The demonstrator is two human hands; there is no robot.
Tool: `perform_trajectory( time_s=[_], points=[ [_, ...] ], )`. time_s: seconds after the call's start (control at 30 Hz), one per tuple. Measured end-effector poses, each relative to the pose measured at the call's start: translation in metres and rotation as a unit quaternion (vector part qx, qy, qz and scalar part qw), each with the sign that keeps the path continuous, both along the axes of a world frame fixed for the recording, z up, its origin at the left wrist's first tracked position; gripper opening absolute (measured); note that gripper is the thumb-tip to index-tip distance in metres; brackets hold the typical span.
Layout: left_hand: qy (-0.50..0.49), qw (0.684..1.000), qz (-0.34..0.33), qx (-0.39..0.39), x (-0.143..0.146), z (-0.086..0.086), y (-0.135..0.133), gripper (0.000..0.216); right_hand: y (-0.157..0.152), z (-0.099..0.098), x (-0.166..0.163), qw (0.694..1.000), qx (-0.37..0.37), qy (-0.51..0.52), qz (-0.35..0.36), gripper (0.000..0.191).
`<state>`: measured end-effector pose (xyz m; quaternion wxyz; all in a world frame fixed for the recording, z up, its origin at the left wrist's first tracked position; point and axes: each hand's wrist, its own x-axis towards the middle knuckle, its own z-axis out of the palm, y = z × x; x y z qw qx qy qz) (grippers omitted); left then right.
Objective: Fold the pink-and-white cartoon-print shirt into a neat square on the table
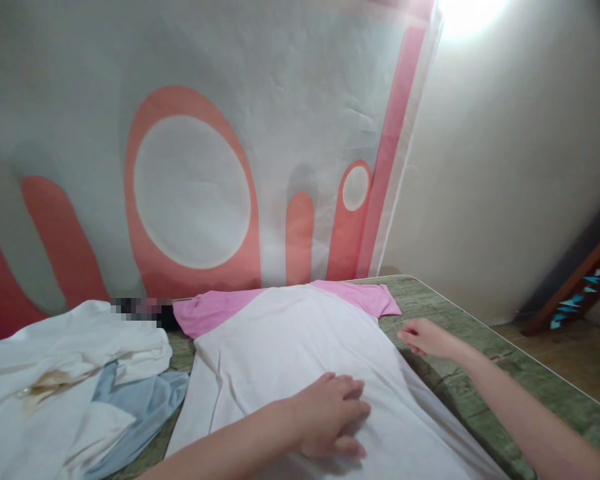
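Fingers of my left hand lie spread flat on the white shirt mid-tabletop; my right hand, loosely released, touches its edge below the pink sleeve. White clothes lie heaped by the left edge.

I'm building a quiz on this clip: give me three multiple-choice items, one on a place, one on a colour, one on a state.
1. Where does the left hand rest?
A. flat on the white shirt
B. on the bare table
C. on the wall banner

2. What colour are the shirt's sleeves?
A. green
B. pink
C. black

3. How does the shirt lie?
A. rolled into a ball
B. hanging from a hook
C. spread flat on the table

Answers:
1 A, the palm lies on the shirt's body.
2 B, both short sleeves at the far end are pink.
3 C, it lies spread out, with the right hand at its right edge near the sleeve.
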<state>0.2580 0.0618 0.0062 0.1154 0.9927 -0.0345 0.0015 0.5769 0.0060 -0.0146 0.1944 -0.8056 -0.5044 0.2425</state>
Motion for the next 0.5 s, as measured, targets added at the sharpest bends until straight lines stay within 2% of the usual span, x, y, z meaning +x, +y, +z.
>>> perform_trajectory(
  time_s=[0.03, 0.1, 0.2, 0.37, 0.43, 0.5],
  points=[
    [0.001, 1.0, -0.019, -0.008, -0.008, 0.001, -0.006, 0.042, 0.022, -0.007, 0.002, 0.999, 0.0, -0.014, -0.046, 0.027],
    [0.003, 0.999, -0.035, -0.021, -0.025, -0.001, -0.013, 0.034, 0.056, -0.021, 0.004, 0.997, 0.0, -0.038, -0.068, 0.03],
    [0.018, 0.999, 0.013, -0.044, -0.055, -0.013, -0.013, 0.022, 0.081, -0.033, 0.007, 0.994, 0.008, -0.086, -0.06, 0.028],
    [0.067, 0.984, 0.155, -0.065, -0.108, -0.039, -0.011, 0.009, 0.077, -0.032, 0.015, 0.983, 0.027, -0.169, -0.069, 0.022],
    [0.073, 0.981, 0.168, -0.068, -0.125, -0.039, -0.016, 0.009, 0.071, -0.029, 0.015, 0.976, 0.037, -0.194, -0.088, 0.021],
    [0.061, 0.982, 0.167, -0.068, -0.138, -0.03, -0.024, 0.013, 0.066, -0.027, 0.011, 0.97, 0.05, -0.211, -0.105, 0.019]
  ],
)
